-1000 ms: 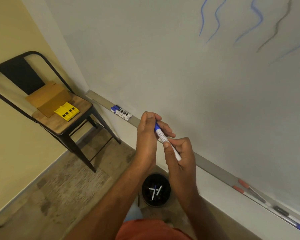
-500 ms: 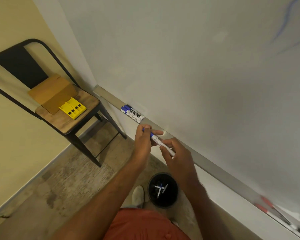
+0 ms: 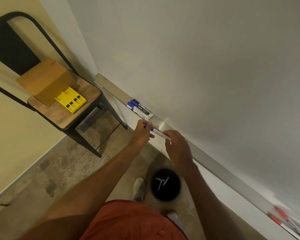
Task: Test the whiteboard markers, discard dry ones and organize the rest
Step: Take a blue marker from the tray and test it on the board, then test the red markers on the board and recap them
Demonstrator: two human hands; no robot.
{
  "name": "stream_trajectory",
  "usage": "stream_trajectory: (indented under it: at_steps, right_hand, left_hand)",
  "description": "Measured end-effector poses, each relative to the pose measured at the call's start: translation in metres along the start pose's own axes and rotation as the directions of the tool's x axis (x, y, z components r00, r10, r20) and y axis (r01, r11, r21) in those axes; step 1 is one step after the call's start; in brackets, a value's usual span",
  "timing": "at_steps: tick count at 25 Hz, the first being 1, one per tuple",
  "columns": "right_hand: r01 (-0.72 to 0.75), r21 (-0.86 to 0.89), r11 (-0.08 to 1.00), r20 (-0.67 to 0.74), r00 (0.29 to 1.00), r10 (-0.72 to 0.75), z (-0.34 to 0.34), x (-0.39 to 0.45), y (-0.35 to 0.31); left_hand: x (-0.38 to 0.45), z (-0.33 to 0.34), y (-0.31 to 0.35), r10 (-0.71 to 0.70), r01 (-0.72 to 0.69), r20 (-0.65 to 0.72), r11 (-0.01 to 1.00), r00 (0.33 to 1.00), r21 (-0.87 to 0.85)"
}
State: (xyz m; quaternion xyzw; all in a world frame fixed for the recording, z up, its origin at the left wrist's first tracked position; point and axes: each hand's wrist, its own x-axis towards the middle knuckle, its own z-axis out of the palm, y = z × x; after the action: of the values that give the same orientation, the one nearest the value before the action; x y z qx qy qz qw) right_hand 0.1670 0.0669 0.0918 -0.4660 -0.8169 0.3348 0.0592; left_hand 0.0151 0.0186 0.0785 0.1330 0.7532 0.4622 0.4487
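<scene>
A blue-capped white marker (image 3: 158,132) is held between both hands just in front of the whiteboard's metal tray (image 3: 215,166). My left hand (image 3: 142,134) grips its blue cap end; my right hand (image 3: 177,147) pinches the white barrel end. Three blue-capped markers (image 3: 140,110) lie side by side on the tray just beyond my left hand. Two red-capped markers (image 3: 278,216) lie blurred at the tray's far right. A black bin (image 3: 165,184) on the floor below holds a few discarded markers.
The whiteboard (image 3: 206,66) fills the upper right. A black metal chair (image 3: 64,116) with a wooden seat stands at left, carrying a cardboard box (image 3: 45,80) and a yellow plastic organizer (image 3: 70,99). My shoe (image 3: 138,188) is beside the bin.
Both hands have carried the marker down and left toward the tray, near the three blue markers. The view has dropped, so the scribbles on the board are out of sight.
</scene>
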Motion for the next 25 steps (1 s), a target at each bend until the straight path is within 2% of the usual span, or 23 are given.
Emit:
stream_trajectory:
  at_steps: [2,4,7,9,14,19,25]
  right_hand:
    - [-0.028,-0.012,1.0,-0.02,0.999,0.028,0.012,0.022,0.003]
    - [-0.065,-0.041,0.997,-0.05,0.997,0.063,0.024,0.042,0.004]
    - [-0.134,-0.122,0.983,-0.09,0.988,0.124,0.041,0.06,0.009]
    - [-0.175,-0.165,0.971,-0.095,0.982,0.16,0.049,0.064,0.013]
    - [-0.147,-0.261,0.954,-0.069,0.989,0.133,0.06,0.062,0.022]
    - [-0.122,-0.274,0.954,-0.041,0.992,0.115,0.059,0.062,0.026]
    - [-0.105,-0.171,0.98,-0.092,0.992,0.09,0.055,0.051,0.037]
  left_hand:
    - [0.022,-0.009,-0.003,0.047,-0.042,-0.039,0.991,0.998,0.127]
    - [0.044,-0.018,-0.006,0.145,-0.117,-0.062,0.937,0.987,0.33]
    - [0.069,-0.024,-0.014,0.354,-0.305,0.047,0.721,0.934,0.623]
    - [0.082,-0.026,-0.019,0.411,-0.376,0.141,0.575,0.901,0.727]
    - [0.098,-0.028,-0.039,0.36,-0.375,0.215,0.465,0.908,0.802]
    - [0.103,-0.028,-0.046,0.358,-0.391,0.236,0.465,0.904,0.794]
    - [0.096,-0.025,-0.043,0.384,-0.396,0.223,0.465,0.896,0.792]
